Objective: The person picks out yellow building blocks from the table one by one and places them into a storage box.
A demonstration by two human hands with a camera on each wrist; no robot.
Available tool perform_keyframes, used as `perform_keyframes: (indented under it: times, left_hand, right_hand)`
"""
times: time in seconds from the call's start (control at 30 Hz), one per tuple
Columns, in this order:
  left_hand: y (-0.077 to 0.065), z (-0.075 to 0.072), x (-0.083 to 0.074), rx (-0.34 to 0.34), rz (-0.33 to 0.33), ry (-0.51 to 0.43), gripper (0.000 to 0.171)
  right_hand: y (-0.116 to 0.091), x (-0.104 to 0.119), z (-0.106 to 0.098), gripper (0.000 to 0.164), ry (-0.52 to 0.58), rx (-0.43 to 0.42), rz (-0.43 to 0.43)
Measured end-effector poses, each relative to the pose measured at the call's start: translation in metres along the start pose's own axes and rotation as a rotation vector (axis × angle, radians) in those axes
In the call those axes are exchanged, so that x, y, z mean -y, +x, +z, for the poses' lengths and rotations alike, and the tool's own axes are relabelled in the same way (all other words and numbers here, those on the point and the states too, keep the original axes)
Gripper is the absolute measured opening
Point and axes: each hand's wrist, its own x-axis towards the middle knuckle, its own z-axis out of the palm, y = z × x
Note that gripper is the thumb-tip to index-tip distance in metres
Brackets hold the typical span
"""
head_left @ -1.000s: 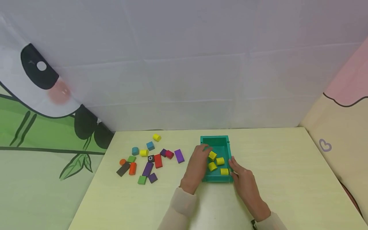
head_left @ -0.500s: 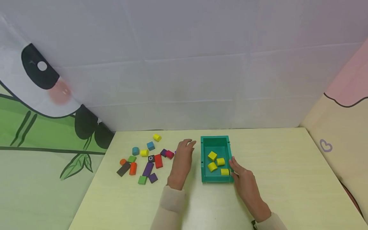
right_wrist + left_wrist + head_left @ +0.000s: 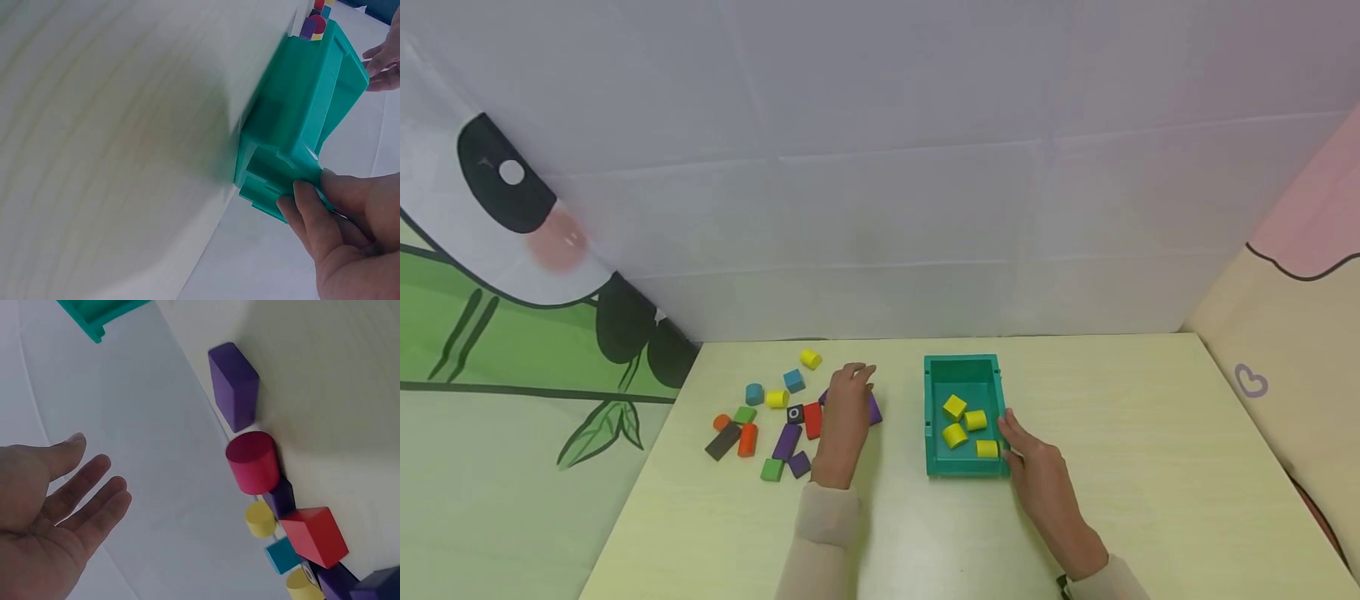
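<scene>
My left hand (image 3: 842,425) hovers over the right side of the scattered blocks. Its fingers (image 3: 94,519) are loosely extended and hold nothing. Beneath and around it are a purple rectangular block (image 3: 234,387), a crimson cylinder (image 3: 254,464) and a red block (image 3: 812,420); the crimson cylinder is hidden in the head view. My right hand (image 3: 1047,487) pinches the right wall of a green plastic box (image 3: 970,375) between thumb and fingers. Several yellow blocks (image 3: 955,435) lie inside that box.
Left of the box, more blocks are spread on the pale table (image 3: 1150,467): a yellow cylinder (image 3: 810,358), a blue block (image 3: 793,381), a dark grey block (image 3: 723,442) and a green block (image 3: 772,470). A printed cloth (image 3: 865,208) stands behind the table.
My left hand has moved left, from inside the box's left side to above the blocks. The right hand and the box stay in place.
</scene>
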Motion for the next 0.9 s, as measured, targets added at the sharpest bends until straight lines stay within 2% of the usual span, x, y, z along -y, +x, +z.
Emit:
perform_keyframes:
  times: [0.13, 0.37, 0.6, 0.9]
  left_hand:
    - [-0.001, -0.001, 0.011, 0.007, -0.028, -0.010, 0.030]
    - [-0.003, -0.002, 0.028, -0.025, -0.030, 0.017, 0.030]
    - [-0.004, -0.008, 0.046, -0.005, -0.107, 0.016, 0.029]
    - [-0.009, -0.013, 0.073, -0.036, -0.124, 0.047, 0.029]
  right_hand:
    - [0.000, 0.000, 0.000, 0.059, -0.002, 0.003, 0.003]
    - [0.000, 0.001, -0.001, 0.058, -0.005, 0.002, 0.000]
    - [0.000, 0.001, 0.000, 0.059, -0.010, -0.011, -0.015]
    - [0.000, 0.000, 0.001, 0.060, -0.016, -0.007, -0.003]
